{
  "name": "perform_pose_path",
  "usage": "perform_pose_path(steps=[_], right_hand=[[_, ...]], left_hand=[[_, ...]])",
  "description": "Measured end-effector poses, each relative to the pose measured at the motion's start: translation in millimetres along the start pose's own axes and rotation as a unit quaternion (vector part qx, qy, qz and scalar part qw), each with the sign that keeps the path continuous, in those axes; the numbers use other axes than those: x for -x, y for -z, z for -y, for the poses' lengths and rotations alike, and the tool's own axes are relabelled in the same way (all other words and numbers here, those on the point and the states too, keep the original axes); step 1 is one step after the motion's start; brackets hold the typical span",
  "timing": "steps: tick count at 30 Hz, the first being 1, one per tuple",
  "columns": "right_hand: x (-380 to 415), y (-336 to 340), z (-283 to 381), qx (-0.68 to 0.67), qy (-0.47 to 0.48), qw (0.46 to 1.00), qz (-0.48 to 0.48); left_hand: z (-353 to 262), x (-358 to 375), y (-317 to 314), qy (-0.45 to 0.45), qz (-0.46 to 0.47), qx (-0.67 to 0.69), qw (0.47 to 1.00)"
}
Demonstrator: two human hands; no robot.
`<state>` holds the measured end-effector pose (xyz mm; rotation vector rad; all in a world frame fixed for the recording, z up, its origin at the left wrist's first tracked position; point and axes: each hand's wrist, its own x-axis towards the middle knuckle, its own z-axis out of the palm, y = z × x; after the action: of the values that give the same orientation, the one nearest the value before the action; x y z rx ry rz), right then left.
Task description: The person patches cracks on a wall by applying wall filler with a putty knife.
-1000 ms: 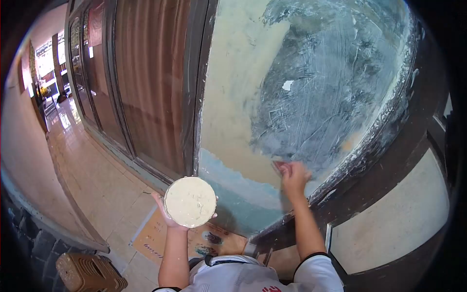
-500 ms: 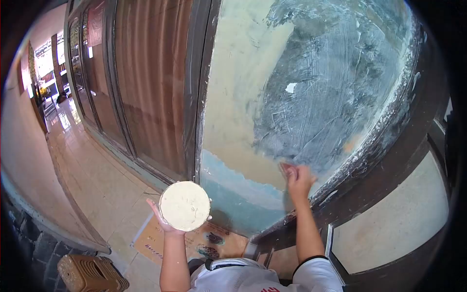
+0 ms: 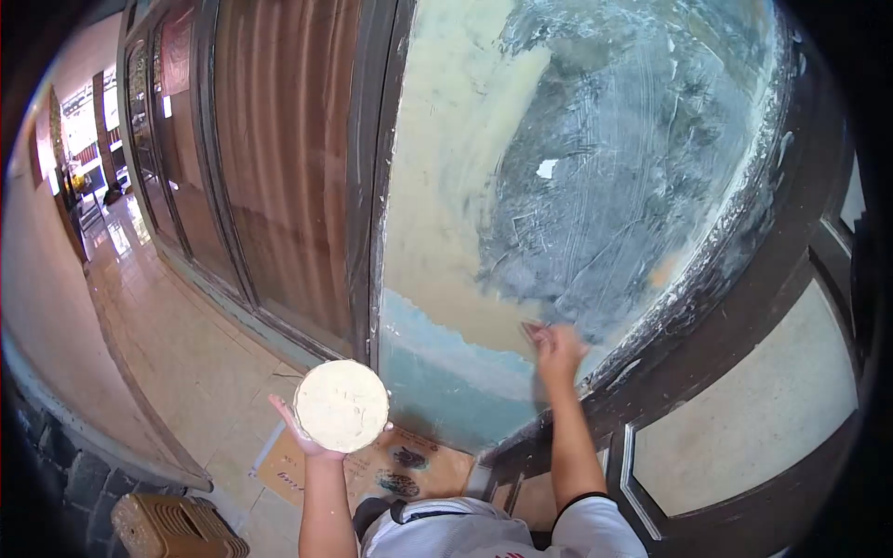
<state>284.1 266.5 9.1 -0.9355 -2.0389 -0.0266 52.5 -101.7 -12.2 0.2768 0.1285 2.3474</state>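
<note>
Cream putty (image 3: 341,406) covers the flat round top of something that my left hand (image 3: 314,445) bears from below, thumb out at its left side. Whether that round thing is a tub or a plate cannot be told from above. The fingers of my right hand (image 3: 559,358) are closed on a small flat scraper (image 3: 531,329), partly hidden by the fingers. Its edge is at the lower part of the wall (image 3: 577,205), where beige putty meets a rough grey-blue area. Pale blue-green paint (image 3: 446,381) shows below the beige band.
A dark-framed window (image 3: 279,167) with brown curtains is left of the wall, and a dark-framed door (image 3: 744,418) is on the right. Printed cardboard (image 3: 279,470) lies on the tiled floor beneath. A brown plastic stool (image 3: 167,525) stands at lower left.
My right hand and the scraper have shifted slightly left and down along the wall. The putty in my left hand sits a little lower and further left. The view has also shifted slightly.
</note>
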Motion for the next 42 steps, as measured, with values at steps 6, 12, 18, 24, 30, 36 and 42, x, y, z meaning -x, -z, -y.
perform_pose_path(steps=[6,12,18,24,30,36,42], right_hand=[[-37.8,15.6,-5.2,0.097,0.039,0.995,0.006],[-69.1,87.7,11.9,-0.041,0.031,0.986,-0.158],[11.3,-39.0,-0.3,0.072,0.062,0.992,0.08],[-85.1,84.5,9.4,0.054,-0.001,0.994,-0.095],[19.0,-25.1,-13.2,0.112,0.046,0.991,0.056],[-46.6,65.9,-14.0,0.002,-0.049,0.994,-0.093],[3.9,16.0,-14.9,0.045,0.006,0.999,0.019]], left_hand=[[-15.1,1.9,31.5,-0.006,-0.049,-0.054,0.997],[-22.1,9.7,12.5,-0.006,-0.062,-0.035,0.997],[-17.5,-2.3,38.7,0.022,-0.053,-0.047,0.997],[-19.5,5.1,5.1,0.03,-0.05,-0.074,0.996],[-5.6,-4.2,15.1,0.029,-0.084,-0.018,0.996],[-2.7,-3.6,0.8,0.073,-0.024,0.021,0.997],[-0.2,-7.0,-18.1,0.134,0.013,0.189,0.973]])
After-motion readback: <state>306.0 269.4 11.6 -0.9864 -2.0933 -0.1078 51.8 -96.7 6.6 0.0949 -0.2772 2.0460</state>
